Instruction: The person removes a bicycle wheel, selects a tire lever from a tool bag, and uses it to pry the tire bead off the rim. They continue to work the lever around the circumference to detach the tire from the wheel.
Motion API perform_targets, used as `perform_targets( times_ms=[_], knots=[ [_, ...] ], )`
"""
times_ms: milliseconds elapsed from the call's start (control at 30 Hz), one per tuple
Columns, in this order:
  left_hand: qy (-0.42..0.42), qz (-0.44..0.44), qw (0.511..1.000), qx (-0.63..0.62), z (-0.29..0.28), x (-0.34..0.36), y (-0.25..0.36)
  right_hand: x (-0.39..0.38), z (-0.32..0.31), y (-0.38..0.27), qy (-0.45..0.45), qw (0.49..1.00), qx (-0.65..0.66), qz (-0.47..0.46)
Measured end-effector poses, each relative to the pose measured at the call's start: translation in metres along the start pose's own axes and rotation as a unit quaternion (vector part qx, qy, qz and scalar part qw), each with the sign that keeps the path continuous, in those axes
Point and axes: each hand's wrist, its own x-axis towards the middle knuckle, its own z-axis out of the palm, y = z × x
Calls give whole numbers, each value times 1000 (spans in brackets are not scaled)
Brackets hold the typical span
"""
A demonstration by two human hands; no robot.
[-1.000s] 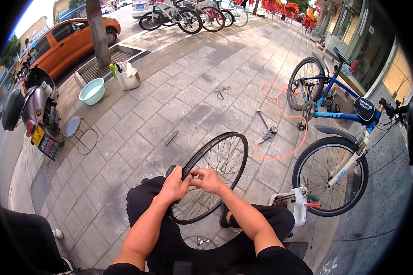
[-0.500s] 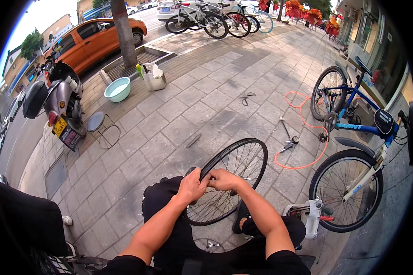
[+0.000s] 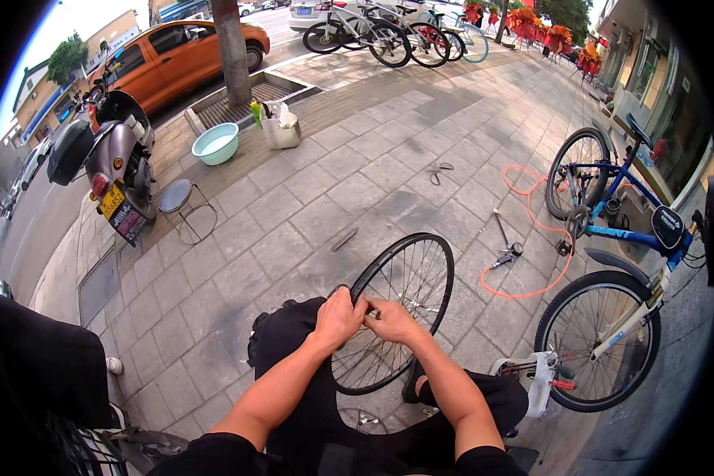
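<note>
Below frame centre, clasped wheel (image 3: 450, 278) with left hand (image 3: 339, 319), pinched with right hand (image 3: 392, 321), could not tell what; likely called for steady hold, small even pushes.

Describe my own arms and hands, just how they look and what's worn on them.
Both forearms, left and right, are bare, with short black sleeves, left and right, ending around the elbows. The left hand and right hand wear no gloves, and no watch or band shows at either wrist. Rings would be too small to make out.
</note>
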Motion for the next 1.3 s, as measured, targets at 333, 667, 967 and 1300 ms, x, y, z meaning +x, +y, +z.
perform_targets(
  times_ms=[333, 667, 967, 1300],
  knots=[
    [-82, 9, 996, -23, -9, 3, -4, 32, -10, 58, -378, 684, 577, 238],
    [-86, 87, 991, -50, -1, 16, -13, 6, 32, 26, -7, 842, 496, 213],
    [-123, 99, 984, -80, -12, 4, -9, 34, -40, 12, -313, 880, 293, 204],
    [-24, 29, 999, 2, -6, 6, -3, -2, 74, -8, 302, 949, -68, -65]
  ],
)
